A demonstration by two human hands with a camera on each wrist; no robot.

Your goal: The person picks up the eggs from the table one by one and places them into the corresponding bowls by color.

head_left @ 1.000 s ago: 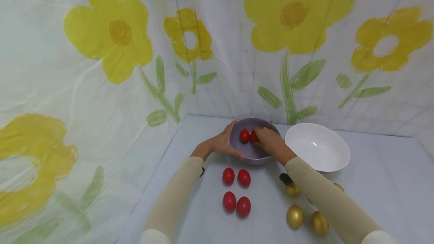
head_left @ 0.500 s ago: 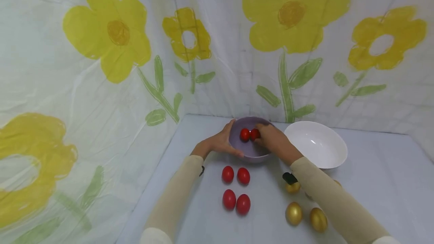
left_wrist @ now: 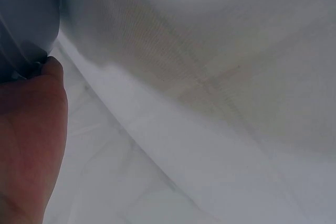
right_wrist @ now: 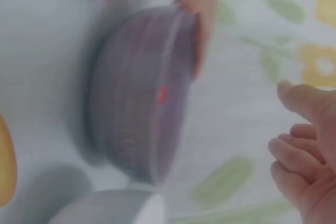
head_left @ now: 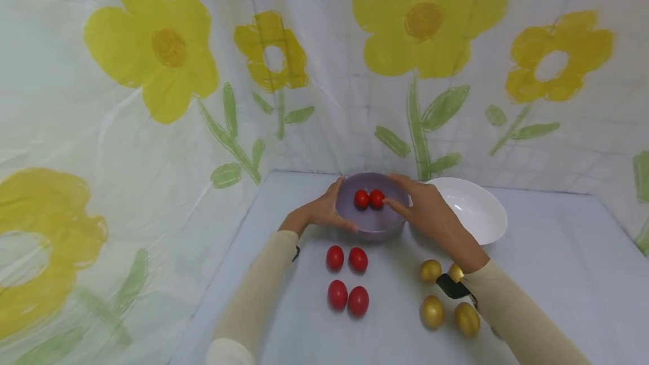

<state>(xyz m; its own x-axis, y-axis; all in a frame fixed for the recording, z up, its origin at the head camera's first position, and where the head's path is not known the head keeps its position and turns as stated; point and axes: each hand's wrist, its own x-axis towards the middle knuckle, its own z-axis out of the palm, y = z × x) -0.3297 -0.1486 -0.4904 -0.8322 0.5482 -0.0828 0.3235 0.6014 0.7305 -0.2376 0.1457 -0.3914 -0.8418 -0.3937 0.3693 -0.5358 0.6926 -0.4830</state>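
The purple bowl (head_left: pixel 372 225) stands at the back of the table with two red eggs (head_left: pixel 361 200) side by side inside it. My left hand (head_left: pixel 324 212) holds the bowl's left side, thumb at the front and fingers toward the back. In the left wrist view only part of that hand (left_wrist: pixel 34 140) shows against the bowl. Over the bowl's right rim is my right hand (head_left: pixel 431 207), thumb spread from the fingers and nothing in its grasp. The right wrist view shows this hand (right_wrist: pixel 310 145) apart from the bowl (right_wrist: pixel 136 93).
To the right stands a white bowl (head_left: pixel 479 216), partly behind my right hand. Several red eggs (head_left: pixel 337 294) lie in front of the purple bowl. Several gold eggs (head_left: pixel 432 312) lie farther right, near my right sleeve (head_left: pixel 512 308). A flowered curtain (head_left: pixel 324 145) hangs behind the table.
My right hand has let go of the right-hand red egg in the purple bowl and drawn back to the right rim. My left hand has stayed on the bowl.
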